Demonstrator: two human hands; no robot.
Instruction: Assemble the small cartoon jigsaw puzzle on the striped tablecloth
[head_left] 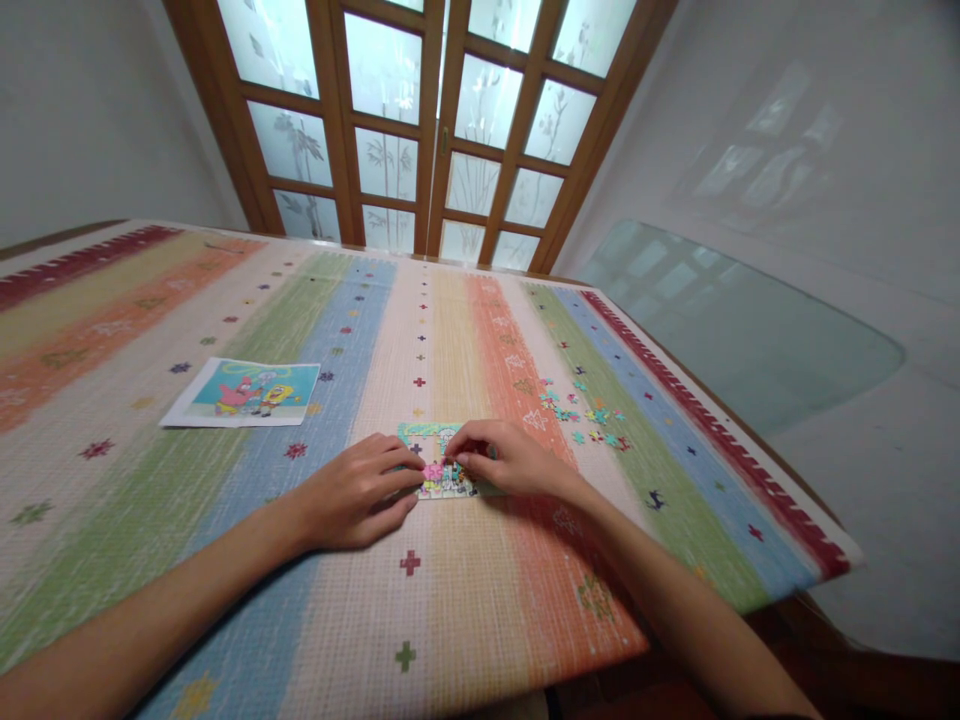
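Left hand [365,490] loosely spread, touching partly built puzzle [435,477], right hand [508,460] pinched narrow above, contents unclear

Left fingers [399,482] spread palm-down while right fingers [471,438] curl downward.

Picture [251,393] left, puzzle [433,478] between, pieces [600,416] right

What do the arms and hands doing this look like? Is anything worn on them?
They are human: a slender left forearm and right forearm, with no sleeve in view. The left hand and right hand are ungloved. I see no watch, bracelet, ring, cable or marking, though details like fingernails are too small to tell.
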